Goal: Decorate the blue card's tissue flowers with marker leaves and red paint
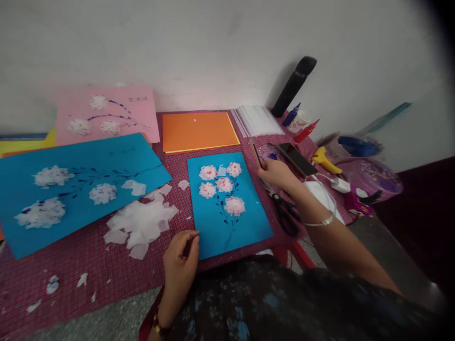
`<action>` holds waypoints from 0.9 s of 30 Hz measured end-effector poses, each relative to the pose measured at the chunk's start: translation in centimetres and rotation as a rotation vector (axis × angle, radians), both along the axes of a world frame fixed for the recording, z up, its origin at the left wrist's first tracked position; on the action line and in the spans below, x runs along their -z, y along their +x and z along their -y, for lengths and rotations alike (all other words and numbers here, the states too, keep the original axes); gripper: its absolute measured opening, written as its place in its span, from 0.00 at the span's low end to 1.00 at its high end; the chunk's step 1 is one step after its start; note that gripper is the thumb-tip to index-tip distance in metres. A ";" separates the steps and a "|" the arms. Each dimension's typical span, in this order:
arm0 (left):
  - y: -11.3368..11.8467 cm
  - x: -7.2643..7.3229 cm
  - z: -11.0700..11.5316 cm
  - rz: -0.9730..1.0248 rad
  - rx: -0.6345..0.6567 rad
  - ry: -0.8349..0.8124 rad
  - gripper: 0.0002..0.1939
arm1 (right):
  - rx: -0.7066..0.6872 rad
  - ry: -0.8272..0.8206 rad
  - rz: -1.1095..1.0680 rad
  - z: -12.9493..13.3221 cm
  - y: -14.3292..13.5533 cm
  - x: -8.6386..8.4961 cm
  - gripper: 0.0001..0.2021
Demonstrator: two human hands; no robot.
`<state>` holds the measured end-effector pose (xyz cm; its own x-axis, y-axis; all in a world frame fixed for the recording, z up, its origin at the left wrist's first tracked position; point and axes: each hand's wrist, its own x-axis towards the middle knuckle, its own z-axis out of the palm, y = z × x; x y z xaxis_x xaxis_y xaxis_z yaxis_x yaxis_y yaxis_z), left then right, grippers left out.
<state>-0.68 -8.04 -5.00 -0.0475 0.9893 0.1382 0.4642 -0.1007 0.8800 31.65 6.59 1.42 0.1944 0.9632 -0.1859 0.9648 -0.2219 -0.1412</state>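
Observation:
A blue sheet point(249, 225) lies in front of me, with white-and-red tissue-paper flowers point(234, 206) and a dark painted stem on it. One small pale paper square point(222, 171) sits among the flowers. My right hand point(277, 175) is closed round a slim pen-like stick point(256, 154), just off the sheet's right edge; its exact kind is unclear. At the lower left edge of the sheet rests my left hand point(183, 255), fingers curled in and thumb bent against them. Whatever it holds, if anything, is hidden. Black-handled scissors point(284, 210) lie below my right wrist.
Loose white tissue squares point(142, 222) are heaped left of the sheet. Beyond are a larger blue flower picture point(88, 166), a pink one point(124, 102) and orange paper point(199, 130). A phone point(296, 158), a yellow glue gun point(327, 161) and a red bottle point(306, 131) stand or lie right.

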 end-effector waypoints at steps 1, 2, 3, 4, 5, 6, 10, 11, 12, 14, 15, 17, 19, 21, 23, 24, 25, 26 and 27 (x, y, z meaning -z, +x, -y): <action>-0.1 -0.7 -0.1 0.002 0.001 -0.012 0.09 | -0.021 0.009 -0.067 1.1 0.0 -0.2 0.13; -0.2 -1.8 -0.4 -0.006 0.010 -0.009 0.09 | -0.048 0.020 -0.149 2.4 0.0 -0.3 0.12; -0.2 -3.1 -1.0 -0.031 0.028 0.011 0.09 | -0.069 0.028 -0.363 3.8 -0.1 -0.1 0.12; -0.1 -4.7 -1.9 -0.074 0.065 0.053 0.09 | -0.074 0.020 -0.578 5.1 -0.2 0.2 0.12; 0.2 -6.4 -3.2 -0.135 0.099 0.109 0.09 | -0.084 -0.020 -0.739 6.5 -0.3 0.7 0.12; 0.8 -8.0 -4.9 -0.218 0.146 0.151 0.10 | -0.087 -0.032 -0.841 7.7 -0.5 1.3 0.12; 4.6 -11.1 -14.2 -0.551 0.381 0.294 0.12 | -0.073 -0.064 -0.975 10.5 -1.1 3.7 0.11; 5.7 -10.7 -16.6 -0.642 0.479 0.283 0.12 | -0.084 -0.064 -0.977 10.7 -1.2 4.1 0.11; 6.7 -10.0 -18.8 -0.724 0.549 0.263 0.16 | -0.101 -0.060 -0.976 10.7 -1.4 4.4 0.11; 8.4 -8.0 -22.3 -0.859 0.644 0.174 0.22 | -0.131 -0.051 -0.974 10.6 -1.5 4.8 0.10; 9.0 -7.0 -23.6 -0.914 0.685 0.116 0.23 | -0.139 -0.048 -0.978 10.6 -1.5 4.8 0.10; 9.8 -5.2 -25.1 -0.971 0.741 0.013 0.20 | -0.147 -0.048 -0.997 10.5 -1.5 4.9 0.09; 10.2 -4.1 -25.7 -0.975 0.763 -0.031 0.12 | -0.145 -0.046 -1.017 10.5 -1.4 4.9 0.10; 10.3 -3.8 -25.9 -0.939 0.774 -0.027 0.05 | -0.146 -0.042 -1.031 10.5 -1.3 4.9 0.10; 9.8 -4.5 -25.8 -0.867 0.776 -0.010 0.03 | -0.149 -0.047 -1.035 10.6 -1.3 4.9 0.10; 9.3 -5.2 -25.7 -0.816 0.752 0.013 0.03 | -0.154 -0.052 -1.037 10.6 -1.2 4.9 0.10; 8.6 -6.0 -25.4 -0.758 0.706 0.045 0.03 | -0.157 -0.057 -1.036 10.6 -1.2 5.0 0.10; 7.7 -7.1 -24.9 -0.701 0.634 0.077 0.03 | -0.159 -0.059 -1.033 10.7 -1.2 5.2 0.09; 6.5 -8.2 -24.1 -0.654 0.547 0.100 0.03 | -0.159 -0.059 -1.026 10.7 -1.1 5.4 0.09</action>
<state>5.79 16.09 3.17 0.5521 0.8316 0.0594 0.7389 -0.5211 0.4273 30.55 -4.14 -3.94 -0.2122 0.9479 -0.2377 0.4054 -0.1359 -0.9040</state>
